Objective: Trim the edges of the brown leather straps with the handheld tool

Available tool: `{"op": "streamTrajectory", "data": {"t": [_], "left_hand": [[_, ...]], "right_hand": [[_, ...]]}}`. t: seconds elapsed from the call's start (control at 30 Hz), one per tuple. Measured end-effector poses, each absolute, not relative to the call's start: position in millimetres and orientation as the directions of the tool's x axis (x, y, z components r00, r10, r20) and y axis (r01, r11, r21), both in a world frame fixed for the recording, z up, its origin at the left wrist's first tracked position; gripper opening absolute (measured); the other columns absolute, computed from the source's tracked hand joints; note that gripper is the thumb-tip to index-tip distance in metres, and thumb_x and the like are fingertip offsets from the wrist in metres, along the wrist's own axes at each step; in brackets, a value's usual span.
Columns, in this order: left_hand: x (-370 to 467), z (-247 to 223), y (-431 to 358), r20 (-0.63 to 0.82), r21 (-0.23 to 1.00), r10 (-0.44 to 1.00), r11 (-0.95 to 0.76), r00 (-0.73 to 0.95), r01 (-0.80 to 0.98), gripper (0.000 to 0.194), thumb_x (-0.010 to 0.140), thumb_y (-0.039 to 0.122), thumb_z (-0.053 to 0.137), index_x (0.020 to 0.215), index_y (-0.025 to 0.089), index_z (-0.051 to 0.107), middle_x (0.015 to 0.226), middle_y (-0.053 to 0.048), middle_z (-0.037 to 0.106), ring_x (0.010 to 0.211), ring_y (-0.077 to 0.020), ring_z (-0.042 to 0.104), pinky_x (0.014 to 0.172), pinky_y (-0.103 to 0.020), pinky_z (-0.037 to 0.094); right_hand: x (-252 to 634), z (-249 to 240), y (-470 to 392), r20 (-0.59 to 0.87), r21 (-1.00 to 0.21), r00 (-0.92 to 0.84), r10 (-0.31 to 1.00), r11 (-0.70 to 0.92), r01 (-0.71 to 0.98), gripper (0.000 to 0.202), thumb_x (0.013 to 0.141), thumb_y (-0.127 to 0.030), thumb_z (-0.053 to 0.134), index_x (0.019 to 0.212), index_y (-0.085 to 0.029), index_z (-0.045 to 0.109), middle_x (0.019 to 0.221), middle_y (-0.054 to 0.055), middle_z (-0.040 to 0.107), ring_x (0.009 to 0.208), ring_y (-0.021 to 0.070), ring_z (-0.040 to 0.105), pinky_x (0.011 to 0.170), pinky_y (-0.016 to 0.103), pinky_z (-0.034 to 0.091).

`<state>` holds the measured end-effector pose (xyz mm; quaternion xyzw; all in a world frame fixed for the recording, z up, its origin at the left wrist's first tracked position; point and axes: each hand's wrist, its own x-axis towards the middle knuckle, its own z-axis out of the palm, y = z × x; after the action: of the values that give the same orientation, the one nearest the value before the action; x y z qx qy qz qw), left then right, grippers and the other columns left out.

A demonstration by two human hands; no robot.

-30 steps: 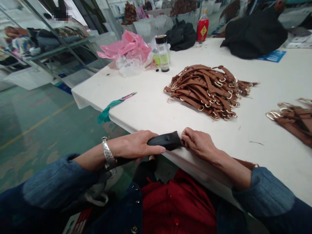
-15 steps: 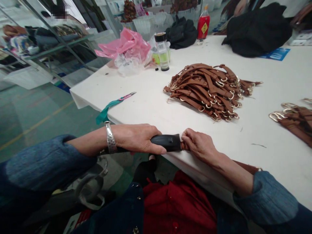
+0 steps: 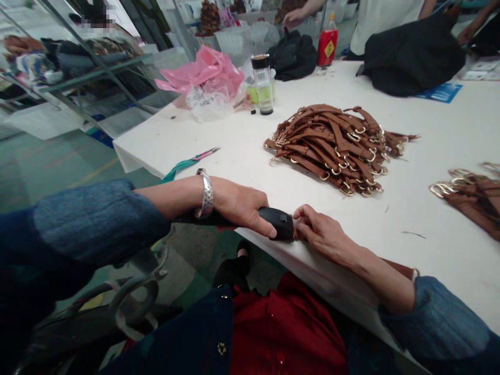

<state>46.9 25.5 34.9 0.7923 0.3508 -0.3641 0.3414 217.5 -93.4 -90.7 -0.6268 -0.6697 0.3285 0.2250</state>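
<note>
The straps [image 3: 328, 140] look like smooth brown leather, with glossy, gold-coloured metal rings [image 3: 373, 154]. The tool [image 3: 282, 221] has a smooth, dark, plastic-like casing with a slight sheen. The table [image 3: 219, 182] is smooth and matt. The pink bag [image 3: 207, 70] is crinkled, shiny plastic; the cuff [image 3: 86, 219] is matt denim-like cloth.

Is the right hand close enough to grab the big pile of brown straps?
Probably yes. The pile looks just a short reach ahead of the right hand, with bare white table between. Its fingers are busy by the black tool, though.
</note>
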Motion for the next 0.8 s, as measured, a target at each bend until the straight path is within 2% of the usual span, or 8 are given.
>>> {"op": "streamTrajectory", "data": {"t": [0.17,0.23,0.33,0.4,0.57,0.8], "left_hand": [[40.8,29.5,32.1,-0.82,0.369,0.253,-0.452,0.514,0.812,0.049,0.07,0.061,0.058,0.086,0.014,0.062,0.053,-0.004,0.056,0.039,-0.0172,0.051,0.035,-0.026,0.038],[34.8,27.4,33.5,-0.811,0.376,0.267,-0.445,0.521,0.813,0.048,0.07,0.06,0.057,0.086,0.015,0.061,0.055,-0.004,0.056,0.041,-0.0171,0.051,0.036,-0.026,0.04],[27.1,26.1,35.2,-0.811,0.363,0.281,-0.447,0.513,0.818,0.046,0.07,0.06,0.058,0.085,0.016,0.061,0.054,-0.002,0.055,0.041,-0.0165,0.051,0.036,-0.025,0.04],[24.1,26.1,36.0,-0.804,0.352,0.288,-0.474,0.519,0.807,0.046,0.071,0.061,0.057,0.085,0.017,0.062,0.052,-0.001,0.054,0.04,-0.0156,0.05,0.035,-0.024,0.039],[28.2,29.3,30.0,-0.794,0.305,0.302,-0.553,0.528,0.775,0.051,0.073,0.063,0.052,0.089,0.016,0.063,0.053,-0.001,0.054,0.039,-0.0146,0.049,0.034,-0.022,0.035],[34.8,32.3,15.3,-0.793,0.301,0.304,-0.559,0.529,0.773,0.049,0.075,0.063,0.048,0.09,0.018,0.062,0.058,0.0,0.056,0.044,-0.0142,0.052,0.038,-0.022,0.037]], "right_hand": [[224.0,-84.1,-102.7,-0.061,-0.815,-0.188,0.98,0.059,0.576,0.032,0.084,-0.018,0.047,0.115,-0.022,0.042,0.084,-0.001,0.062,0.073,0.0132,0.055,0.068,0.026,0.04],[228.3,-83.8,-108.8,-0.015,-0.793,-0.194,0.981,0.106,0.6,0.029,0.083,-0.019,0.05,0.112,-0.022,0.048,0.089,0.002,0.061,0.078,0.014,0.055,0.069,0.026,0.041],[235.1,-88.1,-116.4,0.053,-0.669,-0.207,0.977,0.189,0.719,0.014,0.086,-0.024,0.051,0.095,-0.021,0.061,0.089,0.005,0.058,0.083,0.0159,0.054,0.072,0.028,0.041],[238.3,-92.3,-118.6,0.074,-0.626,-0.213,0.974,0.212,0.751,0.016,0.087,-0.026,0.05,0.091,-0.023,0.065,0.087,0.004,0.058,0.083,0.0158,0.054,0.072,0.027,0.041],[239.3,-98.2,-116.6,0.079,-0.664,-0.159,0.984,0.17,0.728,0.014,0.083,-0.025,0.058,0.091,-0.026,0.069,0.084,0.002,0.059,0.078,0.0144,0.054,0.066,0.025,0.04],[237.5,-99.0,-118.3,0.077,-0.654,-0.131,0.988,0.149,0.742,0.016,0.083,-0.027,0.058,0.093,-0.026,0.07,0.084,0.002,0.059,0.078,0.0143,0.054,0.066,0.025,0.04]]}}
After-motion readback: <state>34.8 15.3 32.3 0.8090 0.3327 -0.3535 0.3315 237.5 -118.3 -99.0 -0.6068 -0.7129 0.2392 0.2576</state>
